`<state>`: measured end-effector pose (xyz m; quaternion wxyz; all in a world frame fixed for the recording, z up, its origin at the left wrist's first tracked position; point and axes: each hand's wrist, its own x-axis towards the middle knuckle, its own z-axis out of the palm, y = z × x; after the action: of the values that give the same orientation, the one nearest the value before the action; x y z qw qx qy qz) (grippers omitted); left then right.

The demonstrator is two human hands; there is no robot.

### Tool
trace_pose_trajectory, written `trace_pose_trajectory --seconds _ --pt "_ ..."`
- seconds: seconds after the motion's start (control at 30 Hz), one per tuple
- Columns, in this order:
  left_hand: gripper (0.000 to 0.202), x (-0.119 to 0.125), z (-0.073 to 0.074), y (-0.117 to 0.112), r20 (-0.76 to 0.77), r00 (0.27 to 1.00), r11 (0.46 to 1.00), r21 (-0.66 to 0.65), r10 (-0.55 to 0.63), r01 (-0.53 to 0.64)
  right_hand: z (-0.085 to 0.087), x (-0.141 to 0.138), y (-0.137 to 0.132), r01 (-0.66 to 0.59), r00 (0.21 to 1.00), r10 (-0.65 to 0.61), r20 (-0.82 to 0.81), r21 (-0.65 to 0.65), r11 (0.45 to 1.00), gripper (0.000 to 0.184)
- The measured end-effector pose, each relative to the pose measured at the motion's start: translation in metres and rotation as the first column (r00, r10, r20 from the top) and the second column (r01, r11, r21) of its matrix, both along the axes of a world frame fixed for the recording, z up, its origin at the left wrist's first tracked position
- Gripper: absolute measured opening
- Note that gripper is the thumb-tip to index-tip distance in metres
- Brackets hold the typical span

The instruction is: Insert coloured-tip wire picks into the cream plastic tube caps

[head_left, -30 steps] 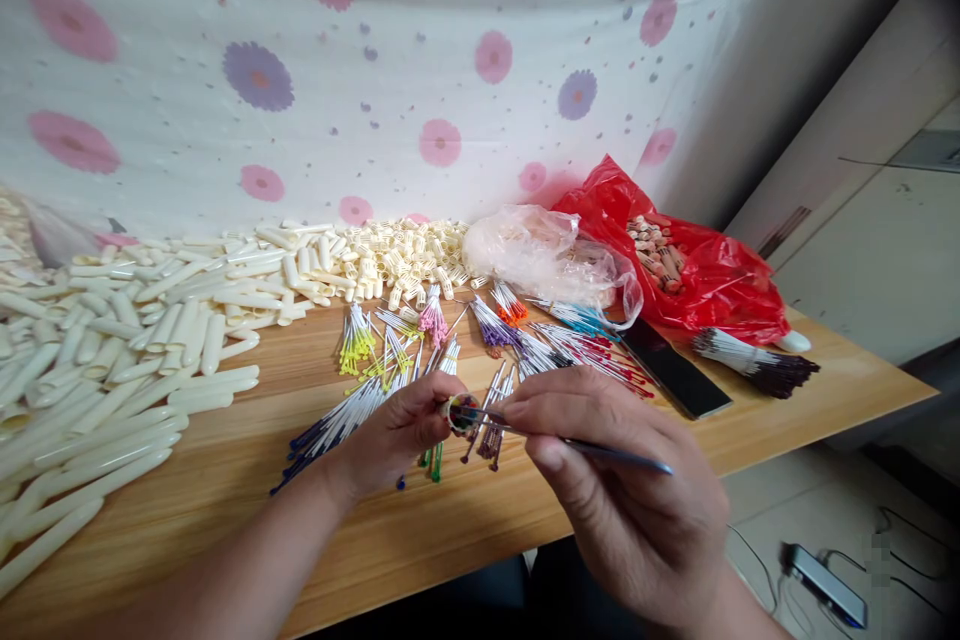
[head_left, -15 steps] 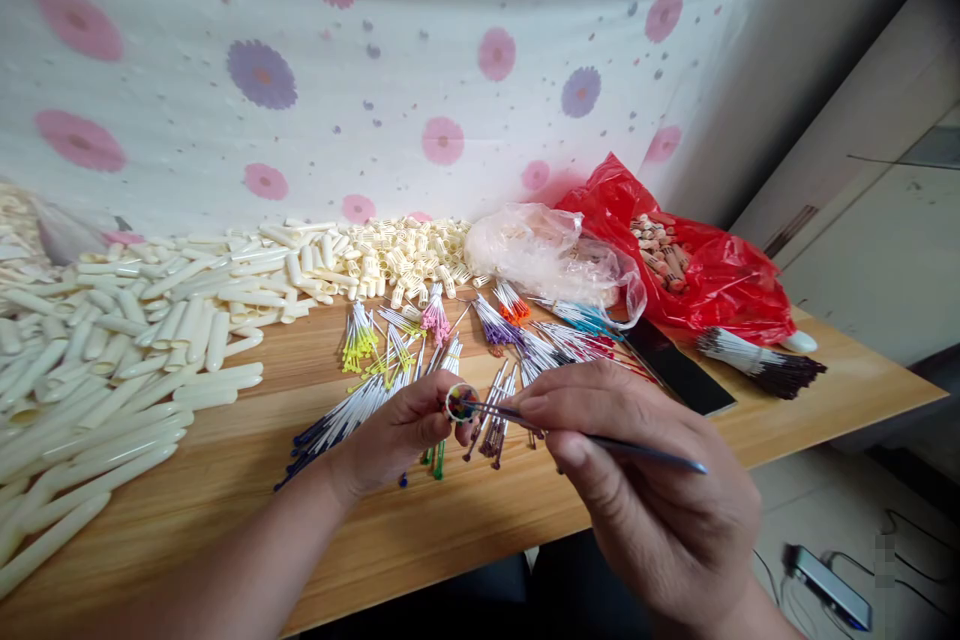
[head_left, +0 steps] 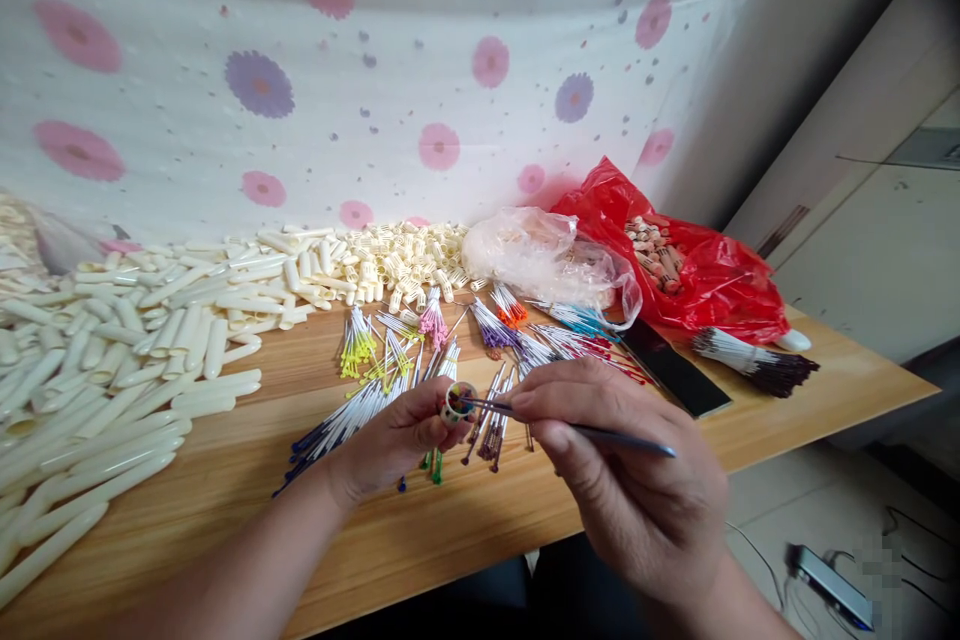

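Observation:
Between the fingers of my left hand (head_left: 397,435) is a small white plastic cylinder (head_left: 457,410), its open end turned up and coloured bits showing inside. My right hand (head_left: 630,480) is closed round dark metal tweezers (head_left: 600,435). Their tips point left and reach the cylinder's opening; whether they grip a bit there I cannot tell. Under and around my hands lie bunches of thin white sticks with coloured ends: dark blue (head_left: 330,435), yellow (head_left: 358,345), pink (head_left: 433,318), purple (head_left: 491,330) and brown (head_left: 491,435).
Cream plastic tubes (head_left: 112,370) are heaped on the left, with short slotted pieces (head_left: 409,260) at the back. A clear plastic bag (head_left: 540,250), a red bag (head_left: 720,280) of small pieces, a flat black object (head_left: 679,370) and a dark-tipped bundle (head_left: 754,360) occupy the right.
The cylinder has tilted, so more of its white side shows. My right hand and the tweezers have shifted slightly left, and the tweezers lie a little flatter.

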<state>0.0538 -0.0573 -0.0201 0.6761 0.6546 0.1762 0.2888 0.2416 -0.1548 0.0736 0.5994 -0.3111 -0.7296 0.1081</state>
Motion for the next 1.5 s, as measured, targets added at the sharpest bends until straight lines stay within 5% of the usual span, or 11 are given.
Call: trace_pose_trajectory --seconds 0.1,0.17,0.27,0.4,0.47,0.53,0.9,1.2,1.4,1.5 --pt "0.035 0.0 -0.003 0.001 0.083 0.997 0.989 -0.143 -0.007 0.019 -0.002 0.005 -0.004 0.036 0.991 -0.03 -0.132 0.04 0.999 0.018" --pt "0.034 0.001 -0.003 0.001 0.098 0.995 0.994 -0.104 -0.015 0.025 -0.003 0.007 -0.005 0.07 0.963 -0.049 -0.264 0.07 0.995 0.016" --pt "0.035 0.002 0.002 0.002 0.055 0.998 1.0 0.009 0.021 -0.021 -0.007 0.004 -0.001 0.001 0.932 -0.061 -0.358 -0.166 0.986 0.017" --pt "0.035 0.001 0.008 0.001 -0.026 0.99 0.984 0.122 0.137 -0.133 -0.019 -0.011 0.019 -0.264 0.928 0.023 -0.372 -0.613 0.745 0.011" --pt "0.035 0.0 0.007 0.002 -0.055 0.984 0.973 0.168 0.171 -0.16 -0.023 -0.017 0.027 -0.362 0.896 0.039 -0.442 -0.677 0.641 0.013" --pt "0.035 -0.002 0.004 0.004 -0.086 0.979 0.964 0.211 0.184 -0.162 -0.025 -0.02 0.032 -0.404 0.868 0.013 -0.497 -0.689 0.601 0.012" --pt "0.041 -0.004 0.011 0.002 -0.179 0.963 0.927 0.35 0.203 -0.131 -0.031 -0.012 0.037 -0.494 0.818 0.006 -0.575 -0.698 0.519 0.016" --pt "0.044 -0.003 0.016 0.003 -0.215 0.946 0.892 0.432 0.242 -0.13 -0.034 -0.01 0.032 -0.427 0.835 -0.029 -0.549 -0.68 0.596 0.02" --pt "0.046 -0.003 0.019 0.002 -0.206 0.943 0.867 0.48 0.263 -0.136 -0.037 -0.008 0.032 -0.575 0.729 -0.036 -0.684 -0.64 0.51 0.018" --pt "0.043 -0.003 0.018 0.002 -0.181 0.942 0.839 0.523 0.283 -0.151 -0.036 -0.009 0.034 -0.561 0.728 -0.071 -0.682 -0.651 0.511 0.014"
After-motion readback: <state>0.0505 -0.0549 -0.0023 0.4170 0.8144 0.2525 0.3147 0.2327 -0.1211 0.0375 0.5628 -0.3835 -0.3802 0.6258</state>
